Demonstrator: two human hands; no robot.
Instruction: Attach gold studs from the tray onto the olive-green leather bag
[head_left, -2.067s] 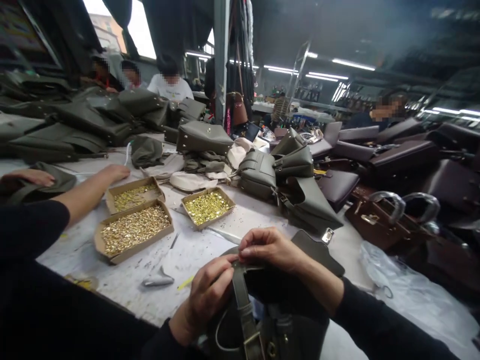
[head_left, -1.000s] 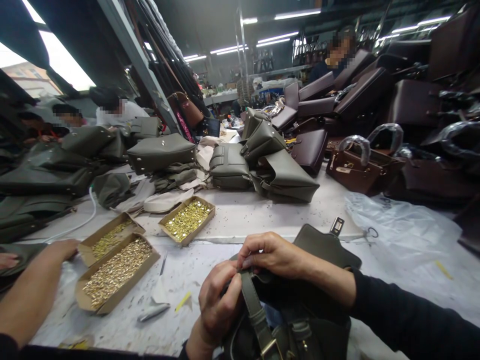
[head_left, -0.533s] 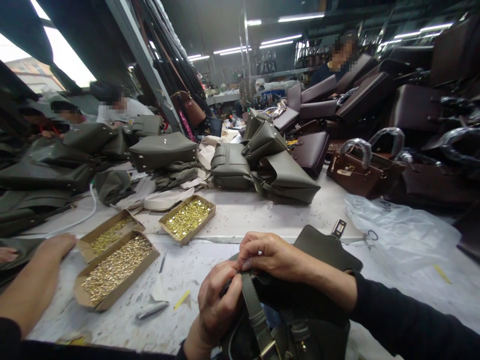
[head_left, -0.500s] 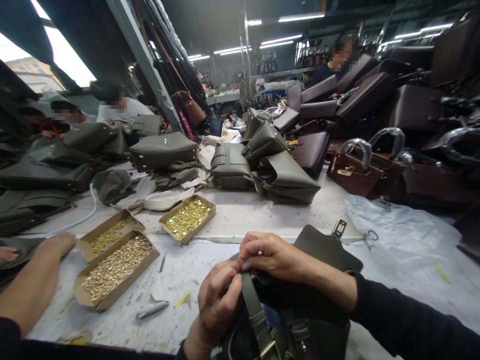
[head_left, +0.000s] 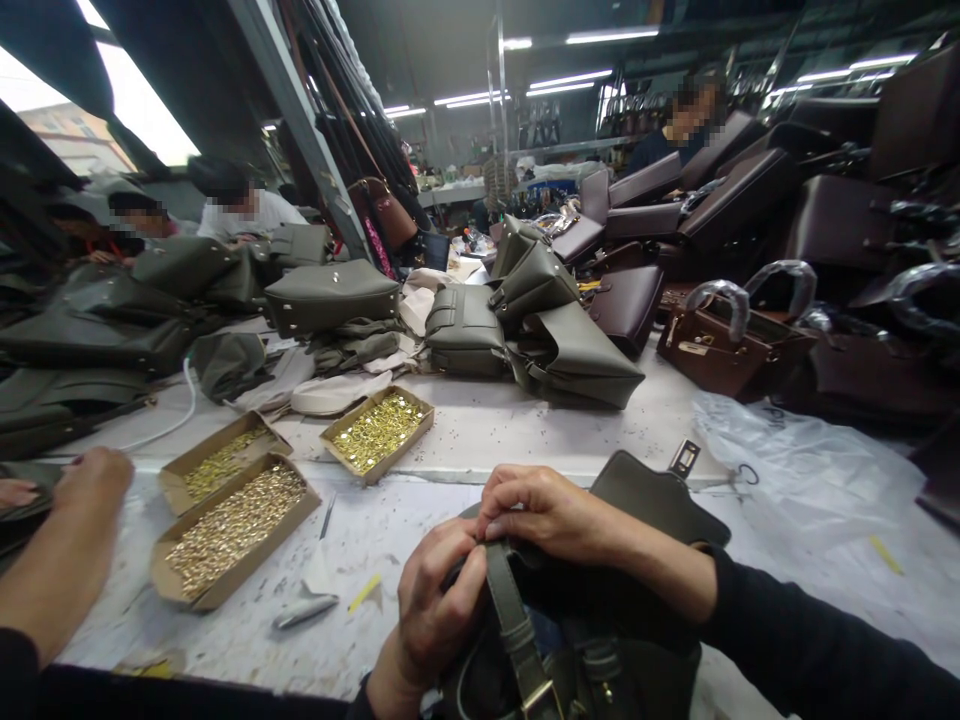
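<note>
A dark olive handbag [head_left: 630, 625] stands in front of me, with a strap [head_left: 510, 595] and gold buckle running down its near side. My left hand [head_left: 442, 585] is closed on the bag's upper edge beside the strap's top end. My right hand [head_left: 544, 508] pinches the same spot from the other side, fingertips against those of the left. Whatever small piece sits between the fingertips is hidden. Behind the right wrist, the bag's flap [head_left: 660, 505] is raised, with a metal clasp plate [head_left: 684, 458] at its tip.
Cardboard boxes of gold-coloured hardware [head_left: 236, 530] stand left of the bag. A co-worker's hand [head_left: 97, 480] is beside them. A small metal tool [head_left: 306, 608] lies nearer me. Olive bags [head_left: 577, 350] are piled behind, brown bags [head_left: 735, 335] and plastic wrap [head_left: 810, 460] at right.
The co-worker's hand at the left has drawn back from the boxes and its fingers have curled. My hands keep the same hold on the bag. The view has shifted slightly.
</note>
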